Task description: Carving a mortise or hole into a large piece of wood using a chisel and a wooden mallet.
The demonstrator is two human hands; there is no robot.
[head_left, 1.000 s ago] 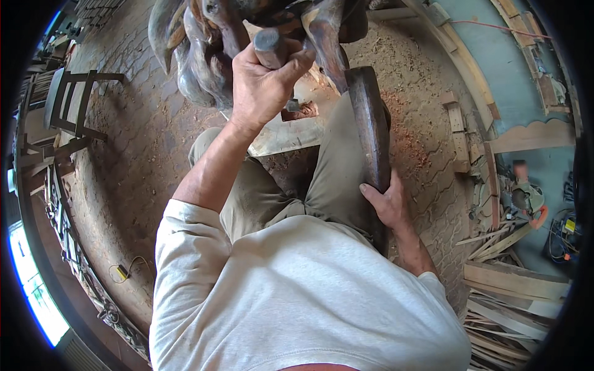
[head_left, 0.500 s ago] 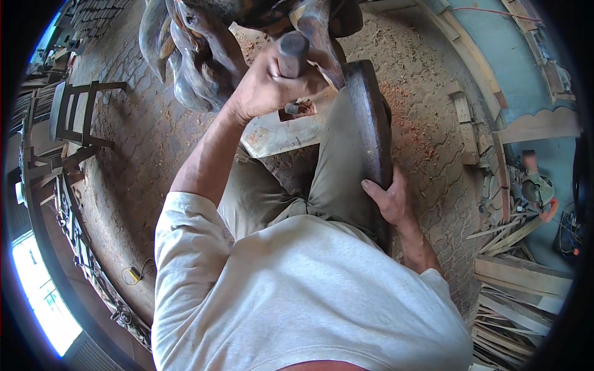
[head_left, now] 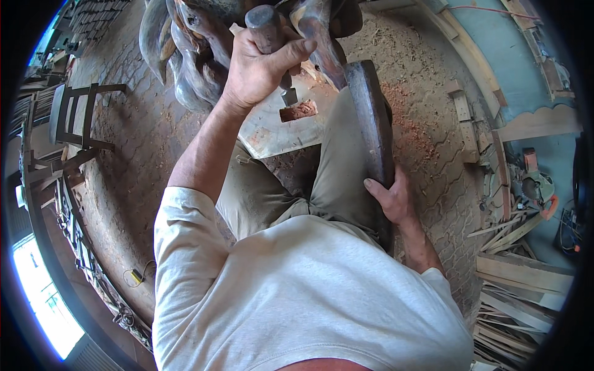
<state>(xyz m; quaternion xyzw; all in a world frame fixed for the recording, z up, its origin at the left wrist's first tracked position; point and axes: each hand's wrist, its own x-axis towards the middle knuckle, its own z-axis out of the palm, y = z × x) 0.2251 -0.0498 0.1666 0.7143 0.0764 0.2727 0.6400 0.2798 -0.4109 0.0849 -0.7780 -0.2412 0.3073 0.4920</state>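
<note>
My left hand (head_left: 253, 68) is wrapped round the wooden handle of a chisel (head_left: 265, 28). The handle's blunt end points up at me, and a short piece of the metal blade shows below the fist. Close by the blade is a rectangular hole (head_left: 299, 110) with reddish, rough-cut wood inside, in a pale, flat-faced wood block (head_left: 278, 136) between my knees. My right hand (head_left: 394, 196) grips a long, thick, dark wooden mallet (head_left: 366, 111) lying along my right thigh. The thumb shows on its near end; the other fingers are mostly hidden.
A gnarled, polished root-like wood piece (head_left: 201, 55) stands just beyond the block. Reddish chips (head_left: 408, 133) litter the paved floor. At the left is a dark wooden frame (head_left: 80, 114); at the right are stacked boards (head_left: 520, 272) and a circular saw (head_left: 537, 187).
My left hand and the chisel have shifted left and away, uncovering more of the hole, and the thumb now stretches across. The right hand with the mallet has hardly moved.
</note>
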